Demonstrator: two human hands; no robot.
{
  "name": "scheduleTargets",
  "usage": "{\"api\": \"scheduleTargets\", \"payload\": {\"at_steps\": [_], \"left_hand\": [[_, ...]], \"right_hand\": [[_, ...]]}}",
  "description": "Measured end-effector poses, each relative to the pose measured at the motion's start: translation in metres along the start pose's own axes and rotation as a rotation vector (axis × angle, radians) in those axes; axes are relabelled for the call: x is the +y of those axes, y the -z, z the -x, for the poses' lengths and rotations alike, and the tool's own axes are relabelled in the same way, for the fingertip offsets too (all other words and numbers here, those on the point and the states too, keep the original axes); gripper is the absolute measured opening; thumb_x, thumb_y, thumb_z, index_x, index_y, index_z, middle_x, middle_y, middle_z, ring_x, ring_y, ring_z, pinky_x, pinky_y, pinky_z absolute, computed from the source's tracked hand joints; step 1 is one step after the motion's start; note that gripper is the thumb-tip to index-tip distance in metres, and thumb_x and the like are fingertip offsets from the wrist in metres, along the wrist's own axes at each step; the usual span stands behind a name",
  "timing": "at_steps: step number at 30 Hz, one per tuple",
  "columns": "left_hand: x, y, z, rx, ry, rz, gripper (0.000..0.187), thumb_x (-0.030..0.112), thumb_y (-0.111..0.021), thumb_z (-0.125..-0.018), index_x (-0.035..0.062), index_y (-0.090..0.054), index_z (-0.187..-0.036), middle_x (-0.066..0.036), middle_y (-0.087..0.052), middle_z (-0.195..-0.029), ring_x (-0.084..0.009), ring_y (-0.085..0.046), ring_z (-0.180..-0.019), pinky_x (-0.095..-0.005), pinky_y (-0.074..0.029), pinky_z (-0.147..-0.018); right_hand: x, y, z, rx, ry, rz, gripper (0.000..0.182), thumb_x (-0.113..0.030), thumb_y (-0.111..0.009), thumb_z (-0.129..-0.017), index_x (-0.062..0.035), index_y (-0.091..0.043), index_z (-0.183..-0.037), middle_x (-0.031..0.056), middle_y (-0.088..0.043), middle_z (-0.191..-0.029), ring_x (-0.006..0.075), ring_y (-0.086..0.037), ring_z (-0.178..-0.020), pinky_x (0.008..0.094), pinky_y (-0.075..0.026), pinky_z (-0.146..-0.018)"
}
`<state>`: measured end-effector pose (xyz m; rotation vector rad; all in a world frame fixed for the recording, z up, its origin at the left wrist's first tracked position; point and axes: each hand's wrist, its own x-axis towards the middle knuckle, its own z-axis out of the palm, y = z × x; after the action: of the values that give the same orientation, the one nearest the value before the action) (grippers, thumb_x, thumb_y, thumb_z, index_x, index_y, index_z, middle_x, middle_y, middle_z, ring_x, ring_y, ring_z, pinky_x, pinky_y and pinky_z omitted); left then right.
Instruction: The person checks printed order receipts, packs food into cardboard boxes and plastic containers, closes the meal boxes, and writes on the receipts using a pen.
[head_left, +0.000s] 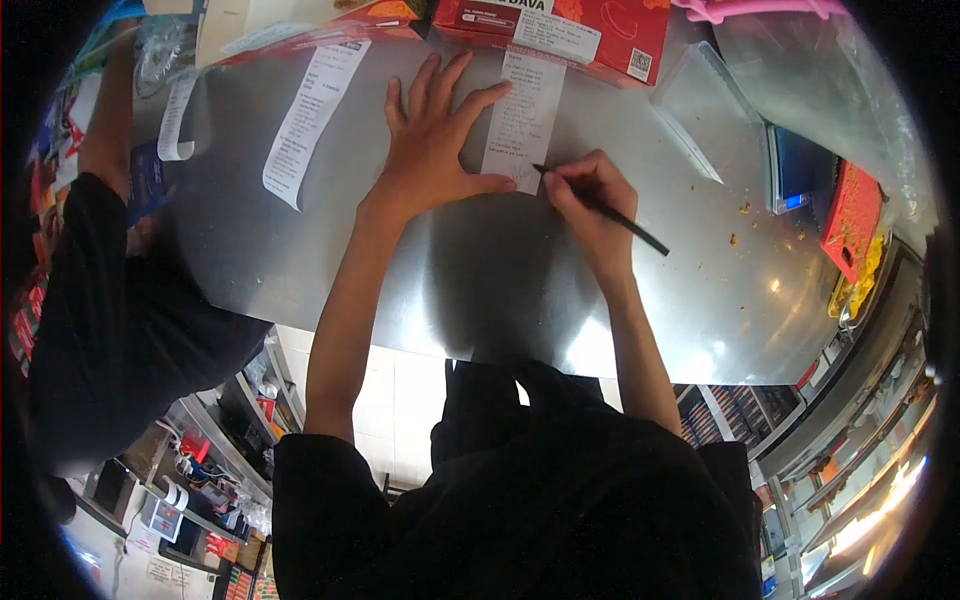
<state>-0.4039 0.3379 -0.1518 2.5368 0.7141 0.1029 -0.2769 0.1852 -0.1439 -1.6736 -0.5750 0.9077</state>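
Note:
A printed paper receipt lies on the metal table, its top end at a red box. My left hand is spread wide, with the index fingertip and thumb on the receipt's left and lower edges. In my right hand is a black pen, its tip at the lower right part of the receipt. Small handwritten marks seem to show near the receipt's bottom; I cannot read them. A second long receipt, curling at its lower end, lies left of my left hand.
Another curled receipt is farther left, near a co-worker's arm. To the right are a clear plastic lid, a digital scale, a red board and scattered crumbs on the metal table.

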Motion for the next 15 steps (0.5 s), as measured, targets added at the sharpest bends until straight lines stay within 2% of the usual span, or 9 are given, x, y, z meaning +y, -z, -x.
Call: {"api": "scheduleTargets", "payload": {"at_steps": [2, 5, 8, 14, 15], "left_hand": [[-0.001, 0.000, 0.000, 0.000, -0.010, 0.009, 0.094, 0.052, -0.077, -0.047, 0.0290, -0.036, -0.128, -0.009, -0.017, -0.142, -0.0356, -0.008, -0.131, -0.0613, -0.002, -0.100], [-0.002, 0.000, 0.000, -0.006, -0.018, 0.019, 0.094, 0.053, -0.077, -0.047, 0.0292, -0.036, -0.128, -0.009, -0.016, -0.142, -0.0355, -0.007, -0.132, -0.0613, -0.002, -0.100], [-0.002, 0.000, 0.000, -0.013, -0.013, 0.020, 0.094, 0.052, -0.077, -0.046, 0.0293, -0.036, -0.128, -0.009, -0.016, -0.142, -0.0353, -0.007, -0.132, -0.0614, -0.002, -0.100], [-0.002, 0.000, 0.000, -0.014, -0.011, 0.038, 0.093, 0.051, -0.078, -0.046, 0.0288, -0.037, -0.127, -0.009, -0.016, -0.142, -0.0356, -0.006, -0.132, -0.0617, -0.001, -0.100], [-0.002, 0.000, 0.000, -0.015, -0.011, 0.039, 0.093, 0.051, -0.078, -0.046, 0.0286, -0.037, -0.127, -0.009, -0.016, -0.142, -0.0357, -0.006, -0.132, -0.0617, -0.001, -0.100]], "right_hand": [[0.002, -0.002, 0.010, -0.018, -0.061, 0.021, 0.013, -0.003, -0.066, -0.072, -0.0012, -0.054, -0.076, 0.0051, -0.060, -0.068, 0.0078, -0.057, -0.063, 0.0220, -0.046, -0.058], [0.006, -0.001, 0.012, -0.076, 0.005, 0.102, 0.014, -0.004, -0.067, -0.072, -0.0012, -0.054, -0.076, 0.0050, -0.060, -0.068, 0.0076, -0.057, -0.063, 0.0220, -0.045, -0.057], [0.003, -0.001, 0.010, -0.108, -0.051, 0.088, 0.013, -0.004, -0.066, -0.072, -0.0009, -0.054, -0.075, 0.0048, -0.061, -0.071, 0.0081, -0.057, -0.063, 0.0218, -0.045, -0.057], [0.002, -0.007, 0.000, 0.139, 0.016, -0.093, 0.017, -0.013, -0.067, -0.077, -0.0001, -0.057, -0.075, 0.0039, -0.060, -0.064, 0.0090, -0.053, -0.055, 0.0240, -0.042, -0.052], [-0.003, -0.005, 0.000, 0.144, -0.060, 0.028, 0.019, -0.016, -0.067, -0.077, -0.0001, -0.057, -0.074, 0.0045, -0.059, -0.062, 0.0090, -0.052, -0.054, 0.0249, -0.041, -0.051]]}}
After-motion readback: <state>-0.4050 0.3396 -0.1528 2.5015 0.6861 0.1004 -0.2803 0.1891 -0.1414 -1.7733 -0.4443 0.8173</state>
